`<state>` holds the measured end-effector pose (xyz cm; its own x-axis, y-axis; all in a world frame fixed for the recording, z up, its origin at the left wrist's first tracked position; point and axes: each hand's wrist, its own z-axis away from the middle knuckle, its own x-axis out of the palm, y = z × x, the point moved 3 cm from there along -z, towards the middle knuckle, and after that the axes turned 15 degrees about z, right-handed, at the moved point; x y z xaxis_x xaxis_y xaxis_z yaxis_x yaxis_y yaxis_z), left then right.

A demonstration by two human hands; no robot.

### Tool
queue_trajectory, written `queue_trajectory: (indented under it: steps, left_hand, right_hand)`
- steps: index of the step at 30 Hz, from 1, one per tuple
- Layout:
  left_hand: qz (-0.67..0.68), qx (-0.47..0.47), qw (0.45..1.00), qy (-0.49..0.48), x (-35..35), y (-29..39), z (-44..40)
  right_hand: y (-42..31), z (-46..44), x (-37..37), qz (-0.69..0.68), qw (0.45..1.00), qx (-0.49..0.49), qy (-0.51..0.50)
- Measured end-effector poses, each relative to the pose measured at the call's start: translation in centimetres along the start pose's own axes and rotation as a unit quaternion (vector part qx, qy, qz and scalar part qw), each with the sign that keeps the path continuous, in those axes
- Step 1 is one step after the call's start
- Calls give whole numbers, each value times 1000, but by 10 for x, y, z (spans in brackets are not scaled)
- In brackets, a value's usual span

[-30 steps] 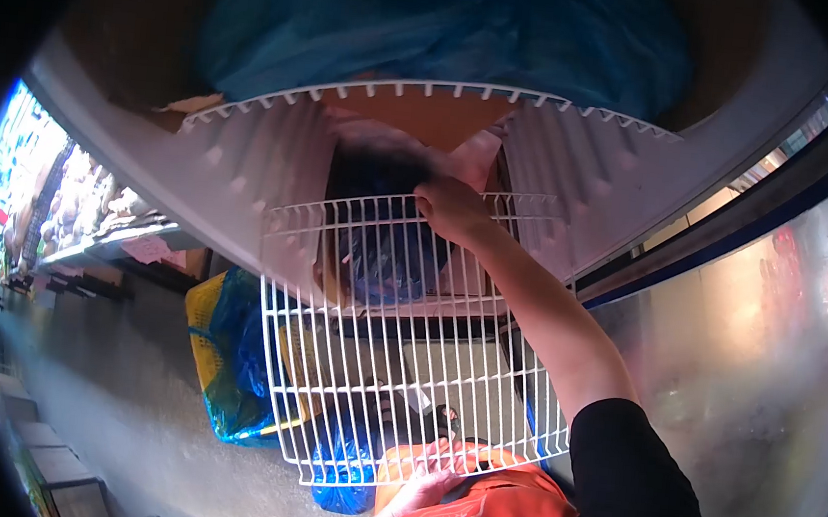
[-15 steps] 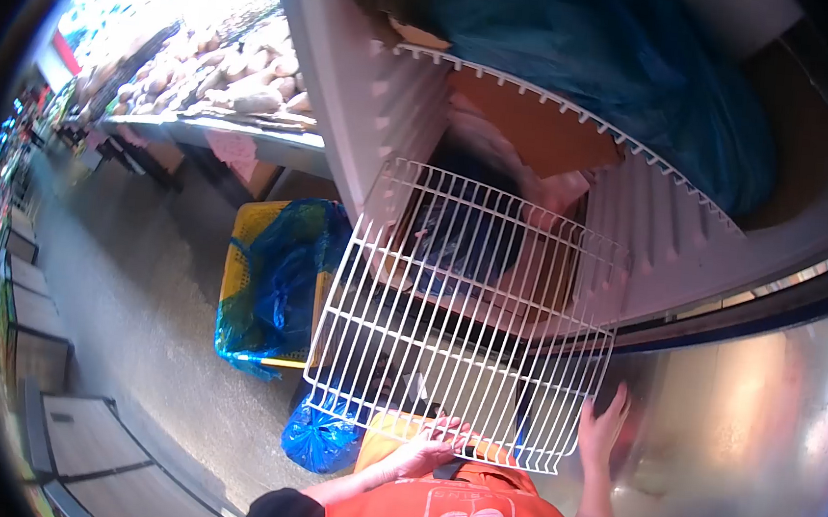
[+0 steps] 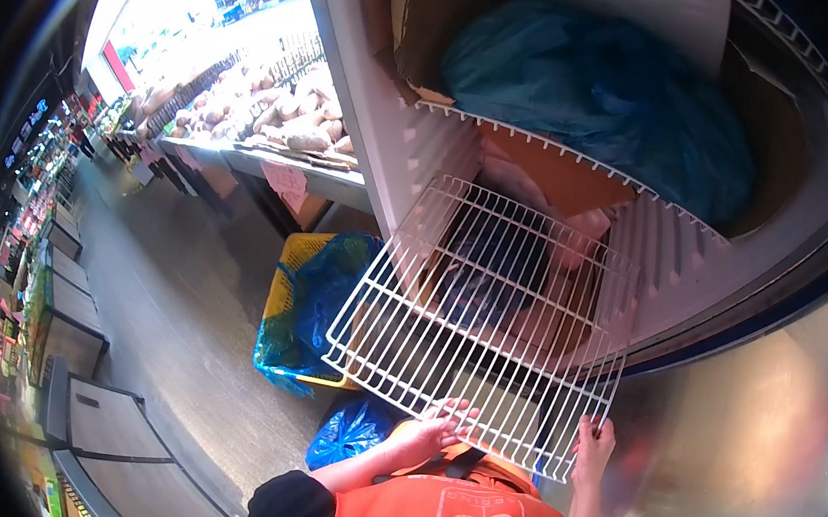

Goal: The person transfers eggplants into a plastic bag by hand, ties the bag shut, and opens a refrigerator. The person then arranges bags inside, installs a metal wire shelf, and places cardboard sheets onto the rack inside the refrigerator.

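Note:
A white wire shelf point(image 3: 466, 337) slants from the lower part of an upright fridge toward my body. My left hand point(image 3: 439, 426) is closed on its near edge, left of the middle. At the near right corner my right hand point(image 3: 593, 450) grips the side edge, with the fingertips partly behind the wires. Through the bars, a dark plastic bag point(image 3: 500, 236) shows in a cardboard box at the bottom of the fridge. Above, a large teal bag point(image 3: 595, 97) rests in a box on another wire shelf point(image 3: 580, 160).
A yellow basket point(image 3: 276, 320) lined with blue plastic stands on the floor at left, with a tied blue bag point(image 3: 351, 437) near it. Behind is a produce stand heaped with roots point(image 3: 293, 120). Shiny metal point(image 3: 723, 443) flanks my right side.
My right hand, open and apart from the shelf before, has closed on its right edge. My view has shifted, and the shelf's near end sits slightly further right.

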<state>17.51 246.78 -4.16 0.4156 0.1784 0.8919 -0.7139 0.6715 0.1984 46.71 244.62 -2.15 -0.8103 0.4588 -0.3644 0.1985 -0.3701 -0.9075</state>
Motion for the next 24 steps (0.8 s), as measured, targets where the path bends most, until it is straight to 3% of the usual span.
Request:
queue_trajectory:
  steps: [7, 10, 12, 14, 16, 24]
  left_hand:
    - [-25, 18, 999, -15, 24, 16, -53]
    - [19, 8, 1000, -16, 18, 10, -45]
    - [29, 15, 999, -22, -30, -6, -38]
    - [40, -27, 998, 35, -63, -22, -24]
    - [54, -55, 993, 88, -89, -36, -5]
    - [85, -84, 973, 199, -97, -60, 43]
  right_hand:
    - [-8, -59, 6, -87, 996, -31, -13]
    - [-18, -42, 5, -20, 999, -33, 2]
    - [12, -27, 7, 20, 1000, -17, -6]
    - [51, -12, 10, 61, 998, -8, -1]
    - [64, 7, 11, 133, 985, -87, 66]
    - [92, 51, 13, 165, 984, 9, 59]
